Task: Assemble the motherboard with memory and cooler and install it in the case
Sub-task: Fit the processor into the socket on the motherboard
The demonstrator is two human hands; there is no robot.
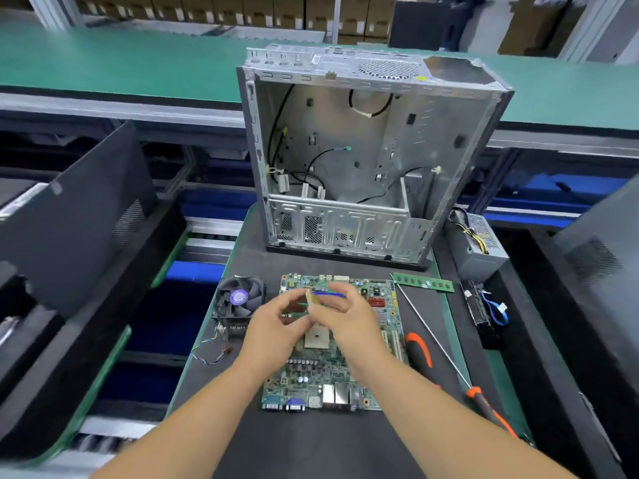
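Head view. Open grey steel case [373, 150] at frame top, green motherboard [328, 371] below centre on desk [311, 444]. Left hand [273, 326] and right hand [345, 319] both pinch green memory stick [308, 302] over its slots. Risk: tilted or reversed entry bends contacts.

Green motherboard [325, 371] lies flat before the open, upright metal case [363, 160].

two bare arms reach in from the bottom. the left hand [273, 326] and right hand [345, 314] wear no gloves, rings, watch or sleeves.
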